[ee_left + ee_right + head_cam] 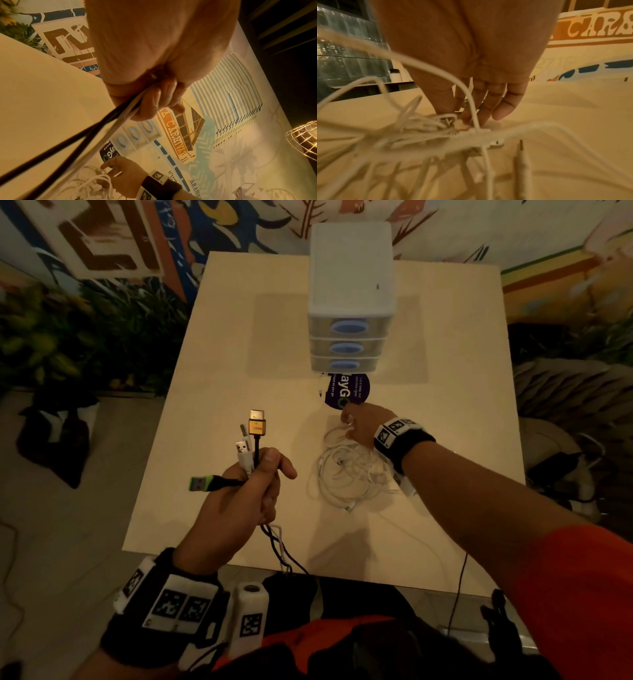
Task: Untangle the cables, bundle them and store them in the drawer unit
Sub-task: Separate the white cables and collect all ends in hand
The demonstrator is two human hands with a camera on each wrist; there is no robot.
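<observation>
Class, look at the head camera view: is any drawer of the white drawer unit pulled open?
No. All three drawers of the drawer unit sit flush and closed, their blue handles stacked in line at its front.

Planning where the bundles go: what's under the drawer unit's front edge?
A dark round sticker with white lettering lies on the table, partly tucked under the drawer unit. Its far part is covered. The right hand touches its near edge.

White cables (349,470) lie tangled before the closed drawer unit (347,302).
</observation>
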